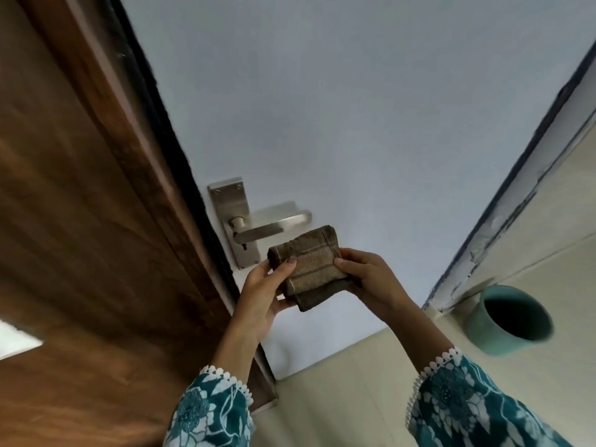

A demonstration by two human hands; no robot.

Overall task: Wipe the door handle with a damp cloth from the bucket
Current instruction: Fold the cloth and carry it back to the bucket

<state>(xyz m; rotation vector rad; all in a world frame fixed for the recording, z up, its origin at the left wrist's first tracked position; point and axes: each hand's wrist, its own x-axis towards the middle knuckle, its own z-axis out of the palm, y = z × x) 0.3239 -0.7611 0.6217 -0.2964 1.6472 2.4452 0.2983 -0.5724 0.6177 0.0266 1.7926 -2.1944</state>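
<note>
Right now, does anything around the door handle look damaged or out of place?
The silver lever handle and its plate look intact. The folded brown cloth, held by the left hand and the right hand, isn't touching it. Only the skirting beside the teal bucket looks scuffed and chipped.

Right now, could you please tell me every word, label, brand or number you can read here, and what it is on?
None: no readable text shows anywhere.
The door handle and its plate bear no visible marking.
The cloth has only woven stripes.
The bucket is plain.
</note>
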